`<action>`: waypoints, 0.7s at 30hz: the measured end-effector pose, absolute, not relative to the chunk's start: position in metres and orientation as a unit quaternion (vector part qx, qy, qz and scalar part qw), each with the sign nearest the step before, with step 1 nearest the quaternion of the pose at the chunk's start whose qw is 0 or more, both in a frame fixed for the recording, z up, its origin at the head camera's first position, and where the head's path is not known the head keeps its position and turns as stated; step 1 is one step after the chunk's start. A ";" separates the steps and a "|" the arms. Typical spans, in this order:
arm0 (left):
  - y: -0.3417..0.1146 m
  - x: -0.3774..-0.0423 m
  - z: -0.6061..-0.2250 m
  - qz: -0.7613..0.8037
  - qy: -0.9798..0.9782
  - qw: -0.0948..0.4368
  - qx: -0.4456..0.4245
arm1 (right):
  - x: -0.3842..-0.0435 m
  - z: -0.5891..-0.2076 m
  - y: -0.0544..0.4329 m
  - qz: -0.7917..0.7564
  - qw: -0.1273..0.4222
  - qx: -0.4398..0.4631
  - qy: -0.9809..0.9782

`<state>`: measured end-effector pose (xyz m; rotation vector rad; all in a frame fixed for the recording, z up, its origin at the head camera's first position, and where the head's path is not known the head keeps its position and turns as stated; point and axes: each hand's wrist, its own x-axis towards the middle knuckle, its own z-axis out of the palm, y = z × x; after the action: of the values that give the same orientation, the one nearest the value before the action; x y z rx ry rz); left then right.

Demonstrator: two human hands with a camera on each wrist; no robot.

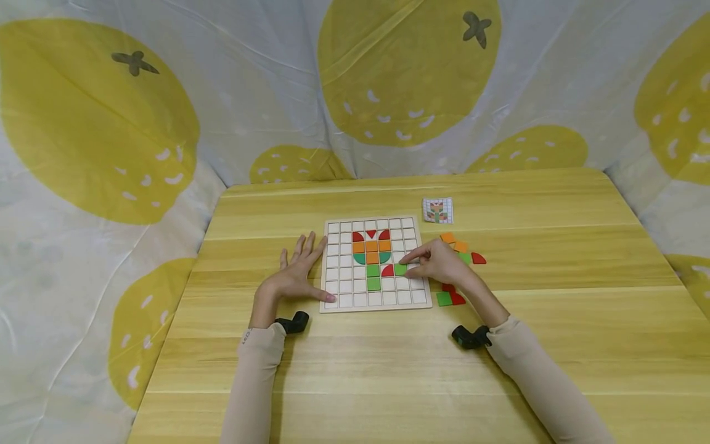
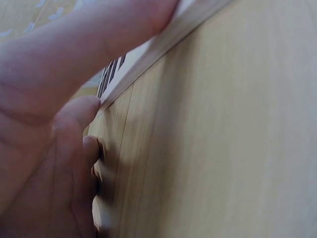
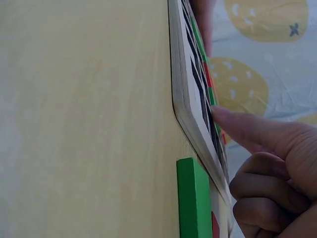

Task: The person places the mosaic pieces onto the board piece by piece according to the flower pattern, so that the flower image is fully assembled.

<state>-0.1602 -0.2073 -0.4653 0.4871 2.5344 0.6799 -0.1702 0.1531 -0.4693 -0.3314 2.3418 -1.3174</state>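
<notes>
A wooden grid board (image 1: 344, 303) lies on the table, with red, orange, teal and green tiles set in its cells in a tulip-like pattern. My left hand (image 1: 294, 276) is spread at the board's left edge, thumb on the near left corner and fingertips by the side; the left wrist view shows the thumb (image 2: 124, 29) across the rim. With thumb and index finger, my right hand (image 1: 438, 262) pinches a green square tile (image 1: 400, 269) at a cell on the board's right side. Just left of that tile sits a red quarter-circle tile (image 1: 387, 270).
Right of the board lie loose tiles: orange squares (image 1: 447, 237), a red quarter circle (image 1: 479, 258), and a near green square (image 1: 444, 299) touching red pieces. A small pattern card (image 1: 437, 210) lies beyond the board's far right corner. A lemon-print cloth (image 1: 277, 92) hangs behind the table.
</notes>
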 end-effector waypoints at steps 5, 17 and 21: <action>-0.207 -0.160 -0.465 0.252 0.921 0.236 0.179 | -0.172 -0.467 0.156 -0.480 0.212 -0.115 0.843; -0.208 -0.162 -0.467 0.245 0.923 0.241 0.175 | -0.185 -0.452 0.198 -0.485 0.119 -0.082 0.863; -0.208 -0.161 -0.467 0.250 0.922 0.239 0.176 | -0.189 -0.452 0.212 -0.483 0.110 -0.073 0.866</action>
<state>-0.1614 -0.2084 -0.4673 0.4825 2.5232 0.6833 -0.1894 0.2119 -0.4517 -0.2136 2.5443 -1.4185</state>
